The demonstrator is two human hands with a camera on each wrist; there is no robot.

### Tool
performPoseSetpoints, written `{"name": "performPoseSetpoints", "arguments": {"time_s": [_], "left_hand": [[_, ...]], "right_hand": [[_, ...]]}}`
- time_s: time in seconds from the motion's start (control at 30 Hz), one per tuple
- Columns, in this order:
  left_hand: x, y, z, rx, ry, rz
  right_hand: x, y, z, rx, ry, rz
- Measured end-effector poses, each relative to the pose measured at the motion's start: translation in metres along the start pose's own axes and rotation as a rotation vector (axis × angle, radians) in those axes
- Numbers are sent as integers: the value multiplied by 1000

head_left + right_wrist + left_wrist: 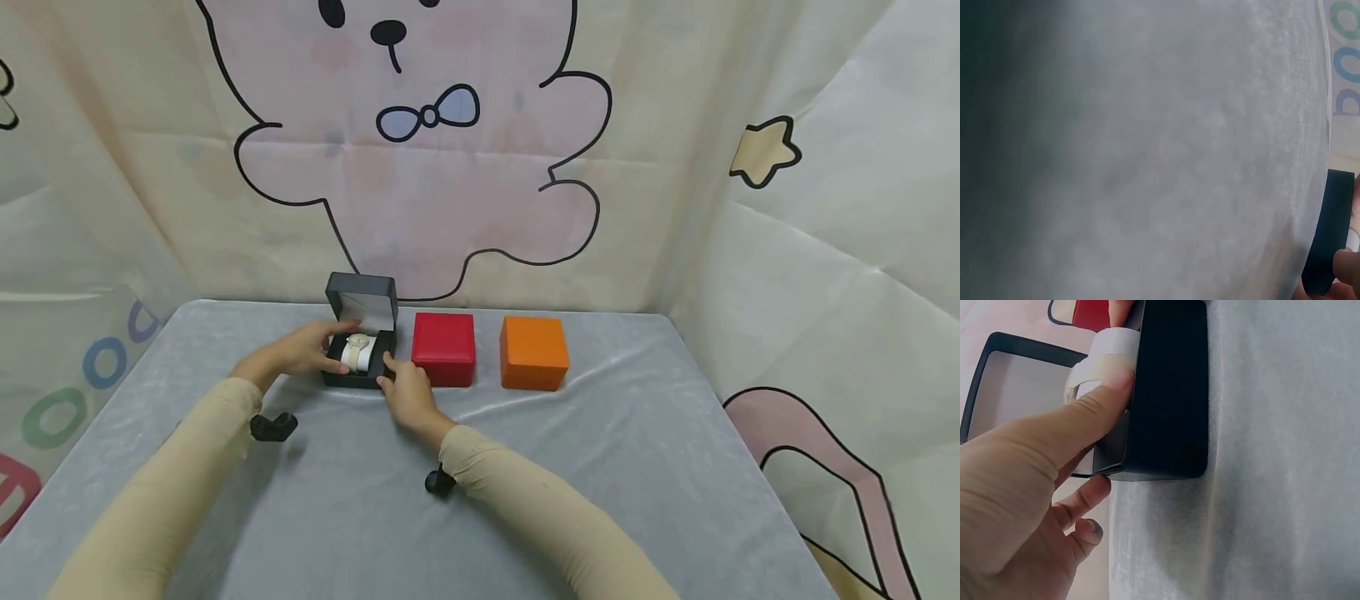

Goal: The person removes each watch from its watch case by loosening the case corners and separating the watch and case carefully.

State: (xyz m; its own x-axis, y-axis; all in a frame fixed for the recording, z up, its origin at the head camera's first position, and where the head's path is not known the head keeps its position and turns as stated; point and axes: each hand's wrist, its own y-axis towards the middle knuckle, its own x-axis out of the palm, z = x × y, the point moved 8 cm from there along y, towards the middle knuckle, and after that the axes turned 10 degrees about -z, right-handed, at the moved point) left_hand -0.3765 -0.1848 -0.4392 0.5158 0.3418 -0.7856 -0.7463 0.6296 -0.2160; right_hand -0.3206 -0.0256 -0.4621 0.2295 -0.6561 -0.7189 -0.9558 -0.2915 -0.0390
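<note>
The counter [360,517] spreads beneath your left hand [300,347] and right hand [411,393]. Between them stands the black box [351,380], lid up; rightward of your right hand sit the red box [443,350], then the orange box [534,353]. Your right hand grips the black box's right side; your left pinches the watch [358,341] inside.

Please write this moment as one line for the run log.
left hand: touches watch | right hand: holds black box | black box: open, watch inside | red box, orange box: closed
</note>
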Motion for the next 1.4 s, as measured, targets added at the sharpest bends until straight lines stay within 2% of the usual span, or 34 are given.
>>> {"name": "performPoseSetpoints", "arguments": {"time_s": [0.3, 0.53, 0.7, 0.83, 1.2, 1.4], "left_hand": [[-1, 2, 3, -27, 11, -11], [3, 1, 1, -101, -17, -90], [5, 0, -5, -140, -59, -108], [4, 0, -7, -145, -65, -118], [1, 5, 5, -182, 43, -195], [2, 5, 8, -154, 6, -166]], "right_hand": [[-1, -3, -1, 8, 10, 13], [2, -4, 1, 10, 2, 8], [2, -5, 1, 0, -6, 16], [1, -6, -1, -10, -6, 16], [1, -6, -2, -1, -4, 7], [2, -5, -1, 6, -5, 11]]}}
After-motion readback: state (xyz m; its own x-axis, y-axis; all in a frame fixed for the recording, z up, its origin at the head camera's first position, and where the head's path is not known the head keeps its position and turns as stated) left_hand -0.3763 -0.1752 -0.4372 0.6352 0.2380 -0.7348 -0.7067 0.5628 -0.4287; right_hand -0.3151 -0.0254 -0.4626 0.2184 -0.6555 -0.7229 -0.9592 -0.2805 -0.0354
